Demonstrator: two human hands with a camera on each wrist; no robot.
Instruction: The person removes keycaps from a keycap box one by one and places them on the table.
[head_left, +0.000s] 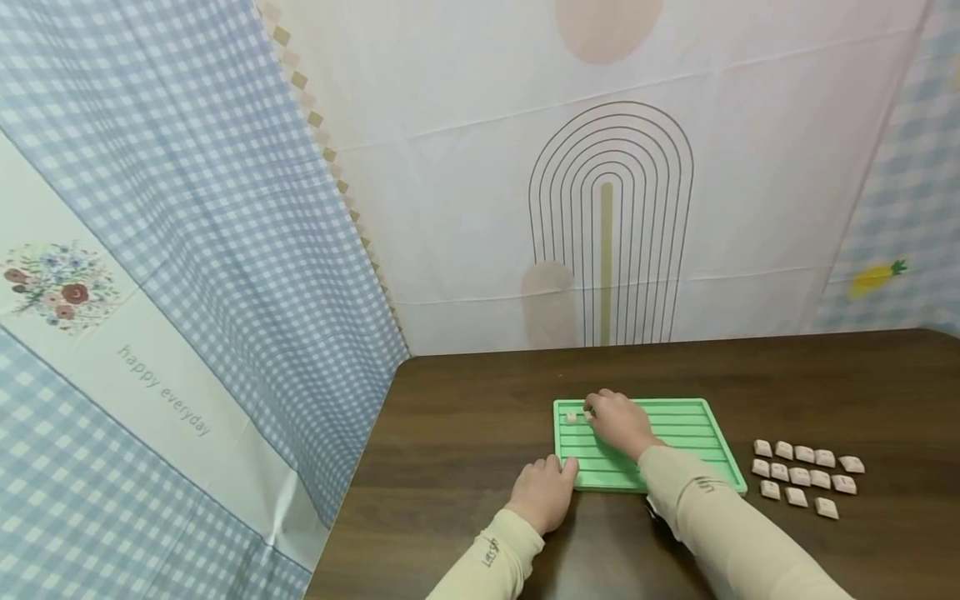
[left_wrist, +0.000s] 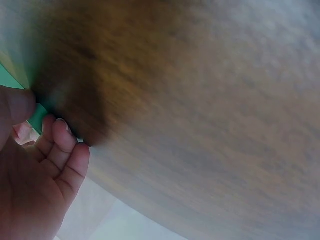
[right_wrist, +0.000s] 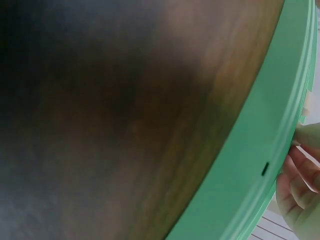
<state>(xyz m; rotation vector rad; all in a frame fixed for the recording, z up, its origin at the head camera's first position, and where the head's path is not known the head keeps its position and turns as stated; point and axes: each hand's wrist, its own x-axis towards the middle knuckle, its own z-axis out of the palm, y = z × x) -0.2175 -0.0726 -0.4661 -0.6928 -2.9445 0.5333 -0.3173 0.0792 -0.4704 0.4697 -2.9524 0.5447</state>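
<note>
A light green ridged tray [head_left: 675, 429] lies on the brown table. My left hand [head_left: 542, 493] grips its near left corner; in the left wrist view the thumb and curled fingers [left_wrist: 64, 136] are at the green edge. Reaching over the tray, my right hand [head_left: 621, 423] pinches a small pale keycap [head_left: 589, 416] in the far row, fingertips down at the slot. Just left of it, another keycap [head_left: 572, 417] sits in the same row. In the right wrist view the tray's side wall [right_wrist: 250, 145] partly hides the right fingertips.
Several pale keycaps [head_left: 799, 477] are laid out in three rough rows on the table [head_left: 465, 417], right of the tray. A small dark object [head_left: 654, 508] shows under the right forearm. Behind the table's far edge hangs a patterned cloth [head_left: 465, 250], with blue checked cloth [head_left: 225, 167] at the left.
</note>
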